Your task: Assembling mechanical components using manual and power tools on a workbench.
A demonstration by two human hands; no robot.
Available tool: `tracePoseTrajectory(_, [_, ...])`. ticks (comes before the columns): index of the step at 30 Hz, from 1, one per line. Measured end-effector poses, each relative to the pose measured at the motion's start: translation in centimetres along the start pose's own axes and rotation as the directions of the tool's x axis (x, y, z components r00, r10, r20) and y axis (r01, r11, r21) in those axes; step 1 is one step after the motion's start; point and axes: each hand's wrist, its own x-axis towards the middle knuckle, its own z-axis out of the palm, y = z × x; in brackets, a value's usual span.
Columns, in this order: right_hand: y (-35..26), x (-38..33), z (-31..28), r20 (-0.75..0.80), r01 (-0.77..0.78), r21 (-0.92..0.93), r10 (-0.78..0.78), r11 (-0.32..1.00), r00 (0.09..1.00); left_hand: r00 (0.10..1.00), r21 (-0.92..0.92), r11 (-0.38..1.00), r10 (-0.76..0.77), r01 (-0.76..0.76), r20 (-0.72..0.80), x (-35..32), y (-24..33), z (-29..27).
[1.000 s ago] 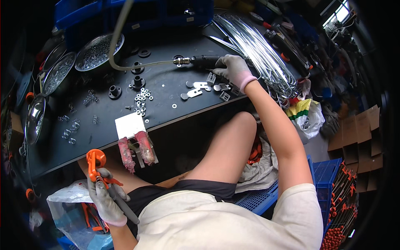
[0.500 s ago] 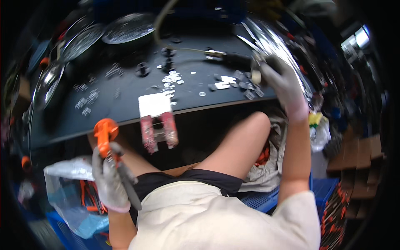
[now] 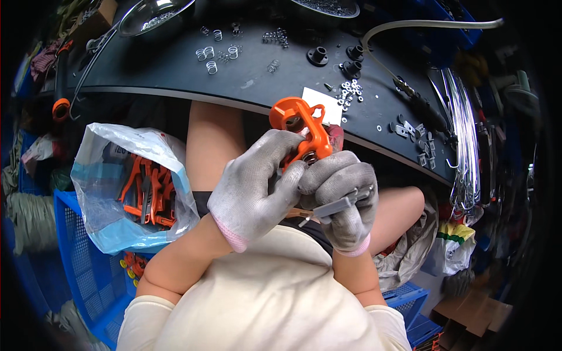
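- Moderate light, seemingly from above; brightest on the pale shirt (image 3: pixel 281 292) before the desk (image 3: pixel 146 67), with soft shading in its folds;
- Gloved hands (image 3: pixel 254 184) by the desk's front edge evenly lit; knit texture reads fairly sharply; the orange part (image 3: pixel 319 140) there looks vivid;
- Deep shadow under the desk, nearly black in places; its dark top reflects only a dull sheen;
- Hard glints along the metal rods (image 3: pixel 465 137) at the desk's right end; highlights on the steel bowl (image 3: pixel 136 24) at its far left; the white plate (image 3: pixel 322 100) at its front edge almost washed out;
- Fisheye bends the desk's straight edge; surroundings beyond its ends grow dim, stretched and soft, fading into black corners.
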Motion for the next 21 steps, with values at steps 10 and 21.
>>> tracePoseTrajectory(10, [0.1, 0.8, 1.1, 0.035, -0.104, 0.084, 0.101, 0.991, 0.994, 0.997, -0.024, 0.997, -0.073, 0.073, 0.010, -0.1, -0.7, -1.0])
tracePoseTrajectory(21, [-1.4, 0.9, 1.7, -0.192, -0.589, 0.181, 0.615, 0.788, 0.765, 0.992, -0.173, 0.983, -0.074, 0.055, -0.104, -0.7, -1.6, -1.7])
